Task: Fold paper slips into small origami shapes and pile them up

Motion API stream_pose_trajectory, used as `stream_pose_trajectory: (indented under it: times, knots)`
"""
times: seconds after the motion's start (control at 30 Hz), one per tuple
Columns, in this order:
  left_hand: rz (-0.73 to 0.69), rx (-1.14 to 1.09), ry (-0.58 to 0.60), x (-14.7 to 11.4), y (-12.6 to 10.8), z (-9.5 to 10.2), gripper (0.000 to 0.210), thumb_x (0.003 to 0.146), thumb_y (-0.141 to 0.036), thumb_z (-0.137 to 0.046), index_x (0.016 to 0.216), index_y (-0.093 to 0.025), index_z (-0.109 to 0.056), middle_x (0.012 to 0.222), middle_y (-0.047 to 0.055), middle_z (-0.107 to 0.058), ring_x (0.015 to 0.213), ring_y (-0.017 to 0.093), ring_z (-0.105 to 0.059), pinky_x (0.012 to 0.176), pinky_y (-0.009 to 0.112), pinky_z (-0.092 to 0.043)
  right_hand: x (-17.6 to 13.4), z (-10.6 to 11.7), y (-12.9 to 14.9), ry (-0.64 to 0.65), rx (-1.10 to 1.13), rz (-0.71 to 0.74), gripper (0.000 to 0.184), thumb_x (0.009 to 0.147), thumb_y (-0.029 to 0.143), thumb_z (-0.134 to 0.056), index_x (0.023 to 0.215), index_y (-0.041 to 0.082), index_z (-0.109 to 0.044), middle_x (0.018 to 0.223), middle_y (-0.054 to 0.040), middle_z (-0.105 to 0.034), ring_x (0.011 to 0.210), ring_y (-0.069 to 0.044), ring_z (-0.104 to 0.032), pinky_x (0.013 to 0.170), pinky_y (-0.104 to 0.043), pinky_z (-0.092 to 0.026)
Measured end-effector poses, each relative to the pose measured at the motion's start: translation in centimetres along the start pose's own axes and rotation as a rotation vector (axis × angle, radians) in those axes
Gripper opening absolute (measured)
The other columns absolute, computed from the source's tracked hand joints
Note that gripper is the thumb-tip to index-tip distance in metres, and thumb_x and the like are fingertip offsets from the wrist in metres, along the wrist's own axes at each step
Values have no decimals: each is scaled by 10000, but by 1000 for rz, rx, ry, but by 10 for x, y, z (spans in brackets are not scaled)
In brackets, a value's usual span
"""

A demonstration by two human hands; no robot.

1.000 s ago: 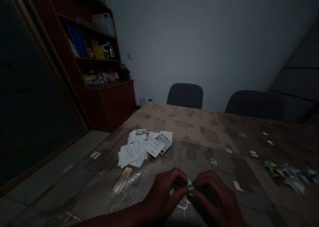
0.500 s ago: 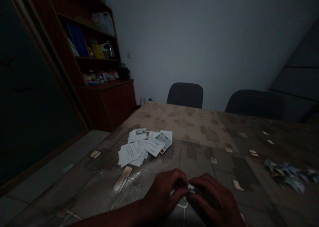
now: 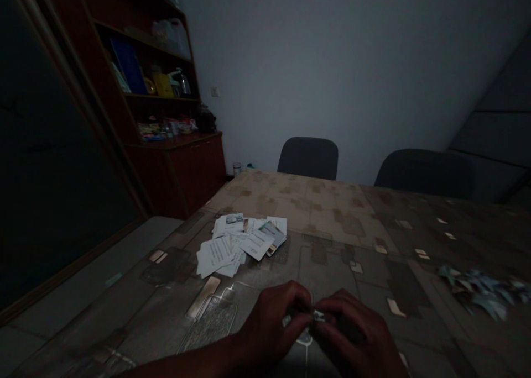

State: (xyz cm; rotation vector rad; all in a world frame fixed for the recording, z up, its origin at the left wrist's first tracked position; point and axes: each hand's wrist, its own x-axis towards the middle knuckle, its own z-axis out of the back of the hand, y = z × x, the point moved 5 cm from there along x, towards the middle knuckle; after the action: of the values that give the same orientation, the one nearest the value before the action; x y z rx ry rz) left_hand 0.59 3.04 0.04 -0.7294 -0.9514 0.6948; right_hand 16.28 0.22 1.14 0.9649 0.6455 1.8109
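Note:
Close to the near edge of the table, my left hand (image 3: 276,323) and my right hand (image 3: 357,331) meet with thumbs and fingertips pinched together. Between them is a small, pale piece of folded paper (image 3: 318,315), mostly hidden by the fingers. Its exact shape is too dark to make out. Beyond my left hand lies a loose pile of white printed paper cards (image 3: 218,253), one with a dark picture. A greyish, coloured card (image 3: 274,235) lies at the right of that pile. Off to the right sits a heap of folded paper pieces (image 3: 483,289).
A patterned cloth covers the table (image 3: 327,201). Two grey chairs, a nearer one (image 3: 309,158) and another (image 3: 423,171) at the right, stand on the far side by the wall. A red-brown cabinet (image 3: 178,171) with filled shelves is at the left. The room is dim.
The fingers and the small paper between them have shifted very slightly. The card pile and the folded heap are unmoved.

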Motion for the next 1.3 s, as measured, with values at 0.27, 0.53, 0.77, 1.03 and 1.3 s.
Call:
stream_pose_trajectory:
  times: [0.27, 0.53, 0.77, 1.03, 1.3]
  knots:
    - [90, -56, -29, 3, -2, 2, 125, 752, -79, -680, 777, -163, -591, 687, 3, -659, 624, 128, -629, 590, 199, -452, 0, -1, -3, -11, -5, -4, 54, 849, 245, -634, 866, 230, -683, 756, -8, -650, 706, -183, -644, 636, -285, -489]
    - [157, -60, -26, 4, -1, 3, 147, 709, -46, -669, 751, -164, -591, 669, -9, -657, 615, 127, -619, 585, 195, -442, 3, -1, 1, -2, -68, 31, 88, 874, 261, -625, 844, 225, -699, 733, -12, -675, 698, -187, -654, 628, -275, -503]
    - [155, -86, -14, 7, -7, 4, 128, 717, -56, -632, 757, -166, -580, 673, -3, -651, 616, 133, -617, 592, 214, -458, 1, 1, 3, -23, -70, 66, 124, 894, 301, -627, 991, 242, -675, 777, -11, -676, 704, -188, -656, 625, -276, -523]
    - [138, -82, -15, 4, -2, 1, 114, 730, -72, -636, 765, -165, -580, 664, -2, -648, 604, 132, -613, 570, 213, -443, 1, -2, -1, 13, -35, 22, 91, 897, 289, -616, 861, 241, -684, 772, -6, -680, 714, -184, -660, 644, -281, -507]
    - [119, -73, -43, 3, -3, 2, 117, 730, -68, -650, 743, -165, -586, 661, -6, -661, 596, 120, -602, 570, 199, -434, 1, -3, -2, 12, 40, -24, 74, 841, 249, -638, 892, 233, -688, 789, -16, -666, 747, -196, -648, 666, -299, -496]
